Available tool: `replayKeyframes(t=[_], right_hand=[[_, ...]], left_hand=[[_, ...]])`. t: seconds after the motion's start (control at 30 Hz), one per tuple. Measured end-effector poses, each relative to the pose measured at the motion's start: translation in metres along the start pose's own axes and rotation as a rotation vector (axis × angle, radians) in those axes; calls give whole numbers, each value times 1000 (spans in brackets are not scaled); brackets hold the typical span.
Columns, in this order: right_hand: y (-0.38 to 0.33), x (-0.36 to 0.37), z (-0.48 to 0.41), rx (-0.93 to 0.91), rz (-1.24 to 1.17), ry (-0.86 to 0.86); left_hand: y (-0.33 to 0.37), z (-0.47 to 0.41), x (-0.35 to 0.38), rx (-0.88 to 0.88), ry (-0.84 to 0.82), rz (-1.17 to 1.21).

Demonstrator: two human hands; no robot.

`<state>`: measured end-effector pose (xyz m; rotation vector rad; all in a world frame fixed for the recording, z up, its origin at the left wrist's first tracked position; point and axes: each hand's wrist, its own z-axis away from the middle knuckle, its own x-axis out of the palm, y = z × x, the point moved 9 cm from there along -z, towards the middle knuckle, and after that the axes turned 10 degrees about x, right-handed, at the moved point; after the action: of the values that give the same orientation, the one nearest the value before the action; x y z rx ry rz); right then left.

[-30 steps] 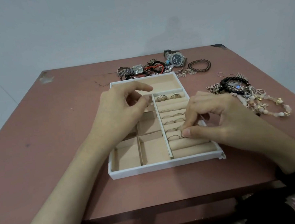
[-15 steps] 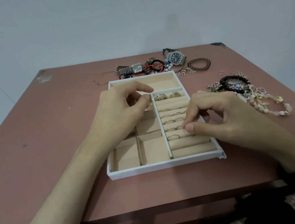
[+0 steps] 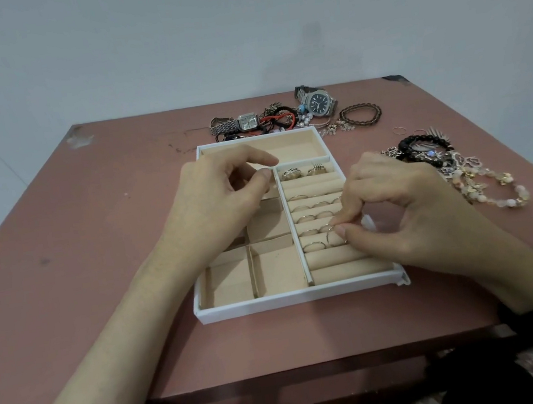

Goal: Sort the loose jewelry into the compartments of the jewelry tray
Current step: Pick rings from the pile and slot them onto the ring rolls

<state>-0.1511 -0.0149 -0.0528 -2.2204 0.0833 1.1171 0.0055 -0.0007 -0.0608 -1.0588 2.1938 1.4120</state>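
A white jewelry tray (image 3: 292, 300) with beige lining lies in the middle of the table. Its right half has padded ring rolls holding several rings (image 3: 310, 218). My right hand (image 3: 407, 216) pinches a thin silver ring (image 3: 334, 238) between thumb and forefinger, over a roll slot beside another ring (image 3: 314, 246). My left hand (image 3: 220, 201) hovers over the tray's left compartments with fingers loosely curled; whether its fingertips hold anything small is hidden. The square compartments (image 3: 278, 270) at the tray's front left show bare lining.
Loose jewelry lies behind the tray: a square-faced watch (image 3: 247, 122), a dark-dial watch (image 3: 318, 102), red and black cords (image 3: 277, 119), a brown bead bracelet (image 3: 361, 115). To the right sit black bead bracelets (image 3: 422, 149) and a pink beaded chain (image 3: 496, 190). Two thin rings (image 3: 400, 130) lie loose.
My right hand has shifted slightly, lowering the pinched ring toward the roll slot. My left hand has stayed in place over the tray.
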Motion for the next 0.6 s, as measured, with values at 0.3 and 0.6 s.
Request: replayKeyframes(t=[0.3,0.6], right_hand=[[-1,5,1,-7,-36,-71],[2,6,1,57,-67,-116]], left_hand=[[0,0,0,0,-10,-4],[1,0,0,-1,-4,9]])
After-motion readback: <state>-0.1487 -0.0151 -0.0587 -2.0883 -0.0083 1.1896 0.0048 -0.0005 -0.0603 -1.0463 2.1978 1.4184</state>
